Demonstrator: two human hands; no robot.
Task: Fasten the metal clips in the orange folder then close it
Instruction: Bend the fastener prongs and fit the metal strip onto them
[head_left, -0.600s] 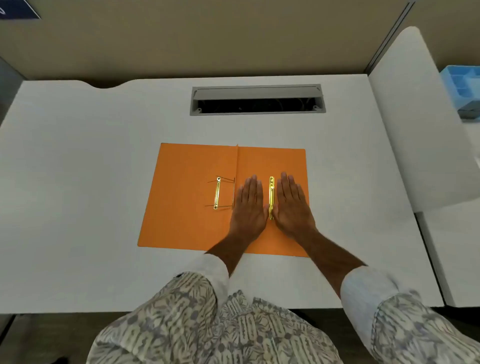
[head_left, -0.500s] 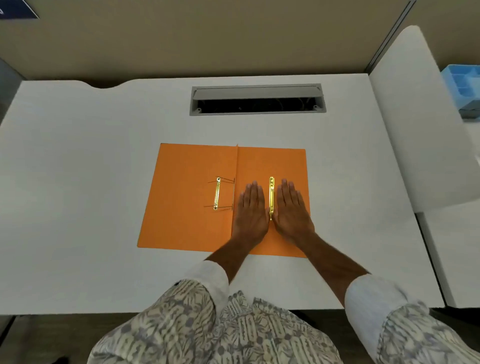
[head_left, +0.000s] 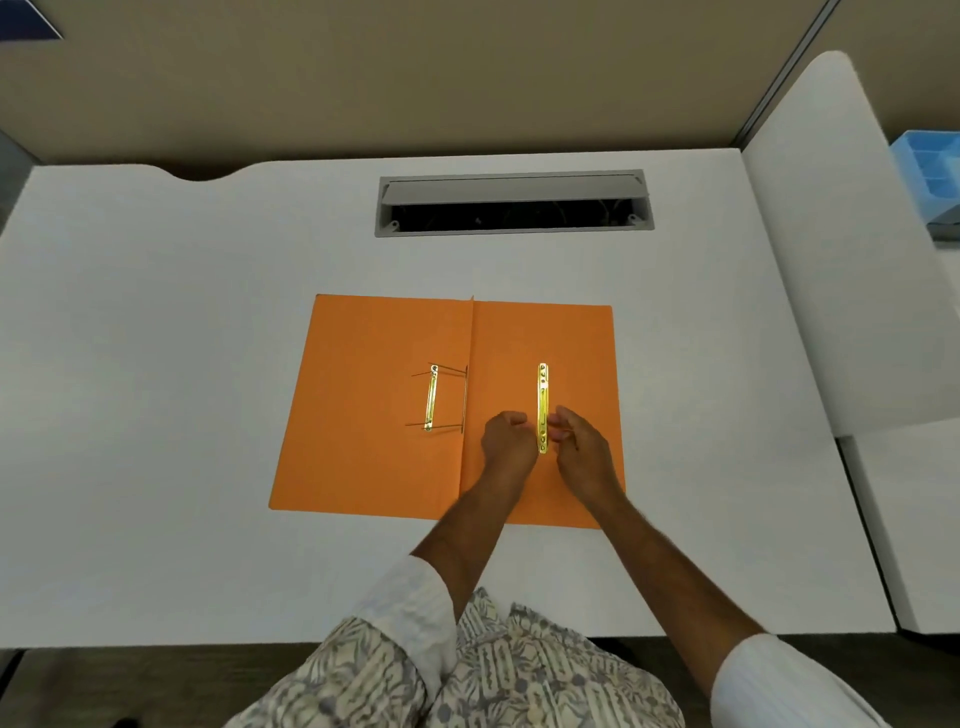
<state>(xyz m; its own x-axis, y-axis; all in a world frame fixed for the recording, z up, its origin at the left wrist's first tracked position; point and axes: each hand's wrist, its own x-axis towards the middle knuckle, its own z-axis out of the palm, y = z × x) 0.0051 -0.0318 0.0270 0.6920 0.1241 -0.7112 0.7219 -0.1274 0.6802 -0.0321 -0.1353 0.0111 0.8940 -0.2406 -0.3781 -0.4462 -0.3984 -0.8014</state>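
Note:
The orange folder (head_left: 374, 441) lies open and flat on the white desk (head_left: 156, 364). A gold fastener base with two thin prongs (head_left: 431, 397) sits on the left half, just beside the spine. On the right half lies a loose gold clip bar (head_left: 543, 389), flat and pointing away from me. My left hand (head_left: 506, 444) is curled against the bar's lower left edge. My right hand (head_left: 582, 454) is curled against its lower right edge, fingertips on the metal. The two hands pinch the bar's near end between them.
A grey cable slot (head_left: 514, 205) is set into the desk behind the folder. A white curved partition (head_left: 831, 260) rises at the right, with a blue tray (head_left: 930, 176) beyond it. The desk's front edge runs just above my lap.
Both hands were lying flat on the folder either side of the gold bar. They have slid back toward me and curled their fingers in on the bar's near end.

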